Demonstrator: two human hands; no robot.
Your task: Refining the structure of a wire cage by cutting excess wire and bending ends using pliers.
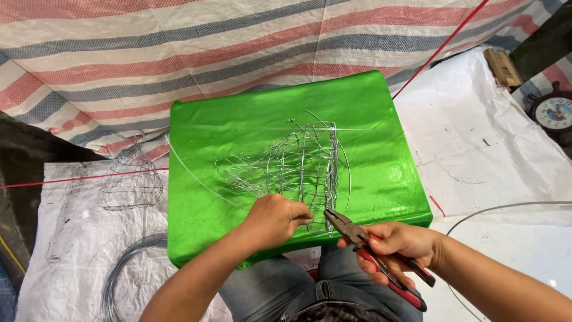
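Open green board [208,197] left of wire frame [298,167]; wire coil [122,268] below-left

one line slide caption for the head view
Left hand steadies a wire mesh frame on a green board while right hand holds red-handled pliers.

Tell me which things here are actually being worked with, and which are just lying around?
In use: left hand, wire basket frame, right hand, red-handled pliers, green board.

Lying about: second wire frame, wire coil, clock, wooden block.

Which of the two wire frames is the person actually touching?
The wire frame on the green board, pinched by the left hand; the other wire frame lies untouched on the white sheet.
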